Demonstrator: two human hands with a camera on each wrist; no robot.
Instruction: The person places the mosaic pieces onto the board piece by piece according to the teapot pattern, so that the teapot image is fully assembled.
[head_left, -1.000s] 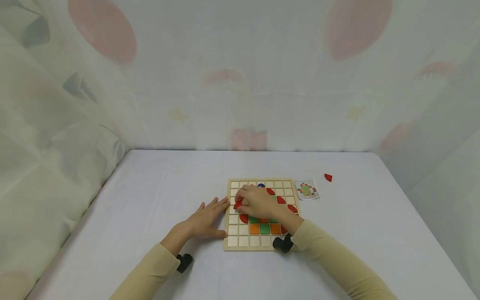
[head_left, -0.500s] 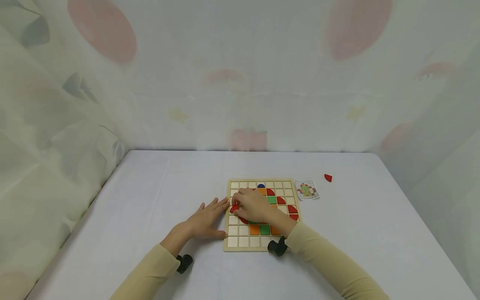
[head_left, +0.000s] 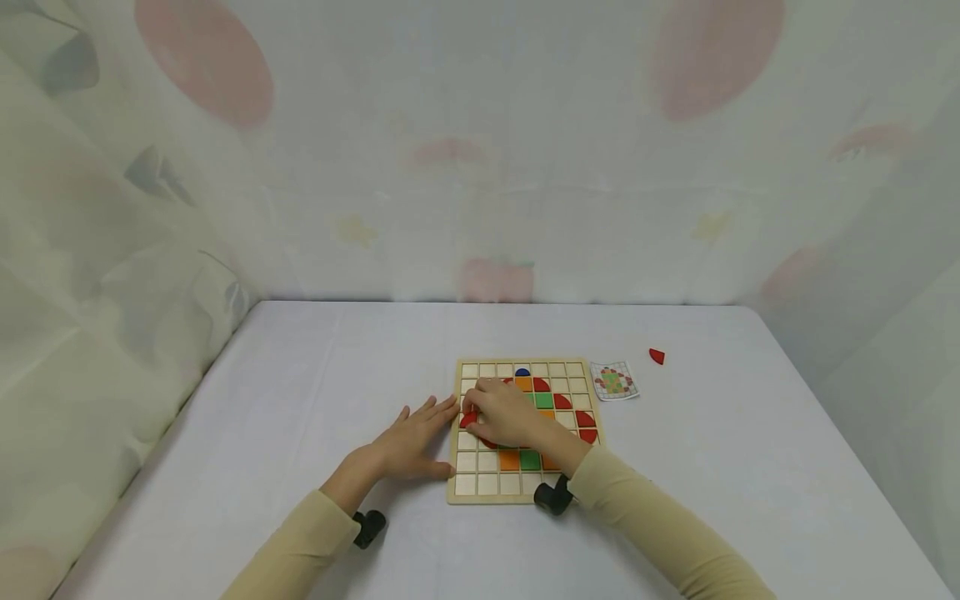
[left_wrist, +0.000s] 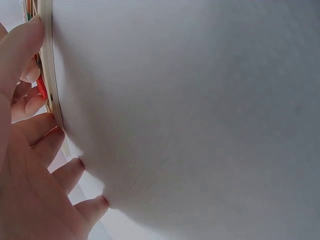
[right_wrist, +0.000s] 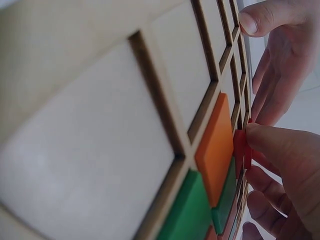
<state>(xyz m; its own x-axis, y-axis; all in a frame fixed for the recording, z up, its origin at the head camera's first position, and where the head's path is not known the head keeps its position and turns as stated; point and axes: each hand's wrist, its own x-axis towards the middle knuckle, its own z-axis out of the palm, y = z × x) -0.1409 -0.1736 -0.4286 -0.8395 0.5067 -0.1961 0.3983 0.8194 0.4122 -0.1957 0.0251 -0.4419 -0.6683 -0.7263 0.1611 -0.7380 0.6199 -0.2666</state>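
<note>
A light wooden grid board lies on the white table. Between thumb and fingers my right hand pinches a red quarter-circle tile at a cell near the board's left edge. The right wrist view shows the same red tile edge-on, close against the grid. My left hand lies flat with fingers spread, its fingertips and thumb touching the board's left side. Orange tiles, green tiles and other red tiles fill several cells; the right hand hides part of the pattern.
Right of the board lies a small printed pattern card. Beyond it, a loose red quarter-circle tile rests on the tabletop. A blue tile sits in the board's top row. Patterned white cloth hangs behind the table.
My right hand has shifted slightly left and toward me, carrying the red tile over to the board's leftmost column. In the last half second it has barely moved. The left hand stays put.
</note>
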